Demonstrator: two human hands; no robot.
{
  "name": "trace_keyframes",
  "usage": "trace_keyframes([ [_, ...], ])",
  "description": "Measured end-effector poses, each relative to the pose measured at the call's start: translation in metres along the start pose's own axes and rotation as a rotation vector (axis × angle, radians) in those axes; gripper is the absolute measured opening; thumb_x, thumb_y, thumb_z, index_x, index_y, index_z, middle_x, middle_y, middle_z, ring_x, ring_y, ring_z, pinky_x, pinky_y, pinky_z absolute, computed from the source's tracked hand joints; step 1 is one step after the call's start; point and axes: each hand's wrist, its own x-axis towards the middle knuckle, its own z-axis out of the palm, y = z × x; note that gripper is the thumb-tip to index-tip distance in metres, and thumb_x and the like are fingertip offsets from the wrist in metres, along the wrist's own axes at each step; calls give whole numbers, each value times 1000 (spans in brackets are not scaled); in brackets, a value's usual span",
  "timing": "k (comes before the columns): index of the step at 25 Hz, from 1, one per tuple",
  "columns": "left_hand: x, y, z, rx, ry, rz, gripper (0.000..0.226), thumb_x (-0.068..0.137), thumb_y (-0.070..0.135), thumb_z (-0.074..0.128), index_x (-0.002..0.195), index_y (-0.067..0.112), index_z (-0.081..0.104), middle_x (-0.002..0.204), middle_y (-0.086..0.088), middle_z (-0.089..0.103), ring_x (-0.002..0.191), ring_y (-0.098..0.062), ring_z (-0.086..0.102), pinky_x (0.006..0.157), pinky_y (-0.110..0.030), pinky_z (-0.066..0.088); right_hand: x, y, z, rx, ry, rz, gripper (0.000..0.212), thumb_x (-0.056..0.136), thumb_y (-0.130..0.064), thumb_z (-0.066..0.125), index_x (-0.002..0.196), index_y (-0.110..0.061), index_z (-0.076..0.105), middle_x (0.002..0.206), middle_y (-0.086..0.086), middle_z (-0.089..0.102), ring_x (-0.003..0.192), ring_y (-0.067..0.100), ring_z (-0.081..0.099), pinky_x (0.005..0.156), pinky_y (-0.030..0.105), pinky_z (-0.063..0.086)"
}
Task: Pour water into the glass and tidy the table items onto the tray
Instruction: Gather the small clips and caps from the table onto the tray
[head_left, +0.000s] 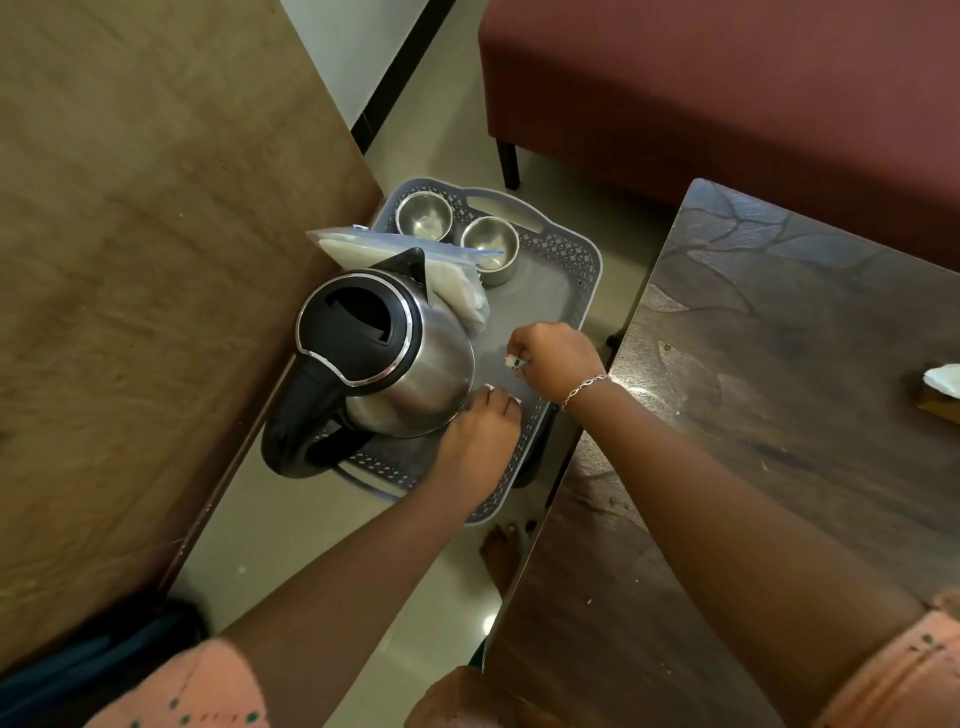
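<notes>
Pale floor tiles (311, 519) show in the gap between a brown wooden surface (156, 260) on the left and a dark, grained table (779, 364) on the right. A grey tray (582, 270) with a lattice rim and cut-out handles sits in this gap; what bears it is hidden.

A steel kettle (410, 374) with a black lid and handle stands upright on the tray's near left part, its handle reaching out past the rim. A clear zip bag (457, 296) of pale contents lies just behind the kettle, partly hidden by its spout. Two steel cups (423, 215) stand upright side by side at the tray's far end, the right-hand one touching the bag. Whether they hold water cannot be told.

A person in peach sleeves reaches down to the tray with both arms. The left hand (478, 441) rests on the tray floor with its fingers laid loosely forward, their tips just beside the kettle's base and gripping nothing. The right hand (558, 358), a thin bracelet (584, 389) at its wrist, hovers over the tray's right side with fingers curled. A small pale glint shows at its knuckles, and whether the hand holds anything cannot be told.

A bare foot (501, 556) stands on the tiles below the tray. A white tissue (943, 379) lies at the dark table's right edge, and a dark red sofa (727, 78) fills the far corner.
</notes>
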Motion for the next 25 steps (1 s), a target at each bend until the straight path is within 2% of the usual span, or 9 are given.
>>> trace_keyframes([
  [2,-17,-1,-3,-184,26,-92,43,62,-5,72,104,1,65,102,-14,65,92,-27,64,67,-30,55,5,-6,6,-76,-47,-16,24,85,-7,54,107,-11,62,108,15,63,99,36,59,79,38,48],
  [4,-26,0,-6,-318,12,-207,47,80,-7,54,125,5,51,126,-11,52,112,-26,54,89,-31,46,8,-11,13,-124,-85,-28,22,86,-8,53,107,-7,61,108,18,62,99,37,58,80,39,48],
  [5,-29,-1,-7,-355,29,-267,47,85,-6,48,130,8,46,131,-8,48,115,-25,51,92,-31,43,10,-14,16,-139,-91,-32,21,86,-9,53,106,-6,60,108,19,61,99,38,58,80,40,48],
  [8,-35,0,-12,-440,65,-387,49,87,-4,47,132,13,44,135,-4,45,113,-25,53,90,-30,42,15,-17,26,-160,-76,-26,20,87,-9,55,105,-2,59,108,21,61,100,40,58,79,41,48],
  [16,-39,-2,-4,-431,37,-417,43,86,0,52,127,11,48,131,-6,47,109,-27,55,87,-33,44,19,-13,30,-102,-85,-31,27,84,0,50,110,-1,59,109,23,59,100,41,57,82,41,48],
  [19,-41,0,-2,-410,100,-354,49,79,-8,53,125,8,51,130,-8,51,105,-31,59,85,-36,47,5,1,23,-83,127,-100,34,79,8,50,112,-1,57,107,18,57,97,38,56,74,40,48],
  [22,-42,5,6,-356,297,-237,48,69,-11,61,116,-2,60,119,-18,62,103,-34,64,81,-38,55,-25,19,22,-35,441,-227,45,65,14,61,109,1,59,107,21,60,94,40,57,69,41,53],
  [25,-41,33,0,-258,354,-144,42,87,9,41,125,-5,52,128,-23,55,123,-37,50,98,-46,47,-63,49,28,-100,606,-250,50,68,5,69,116,1,57,117,26,58,107,42,56,87,43,50],
])
